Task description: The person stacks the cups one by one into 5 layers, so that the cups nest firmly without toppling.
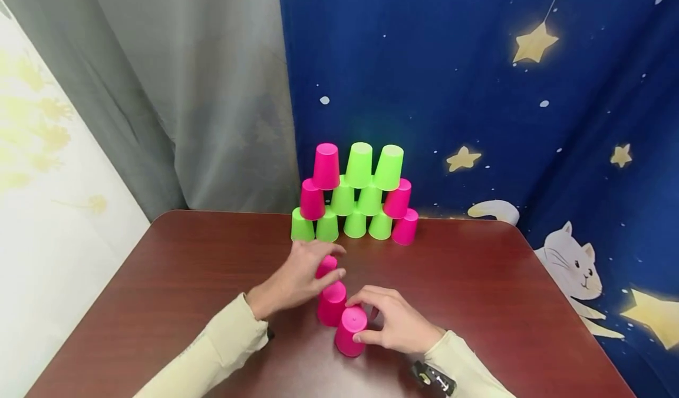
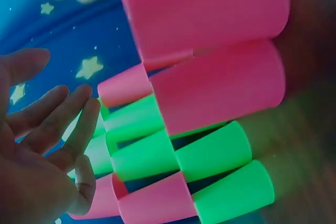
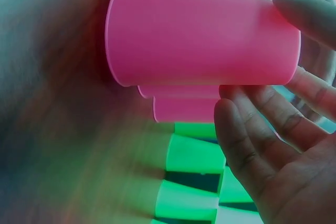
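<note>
Three upside-down pink cups stand in a slanting line on the table. My right hand pinches the nearest pink cup near its upper end, thumb on one side and fingers on the other; the right wrist view shows this cup large. Just behind it stands the middle pink cup. My left hand hovers by the farthest pink cup and partly hides it. In the left wrist view the left hand's fingers are loosely spread, with nothing gripped.
Behind, at the table's far edge, rises a three-row stack of upside-down green cups and pink cups. A dark red-brown table lies under everything. A grey curtain and a blue star-patterned curtain hang behind it.
</note>
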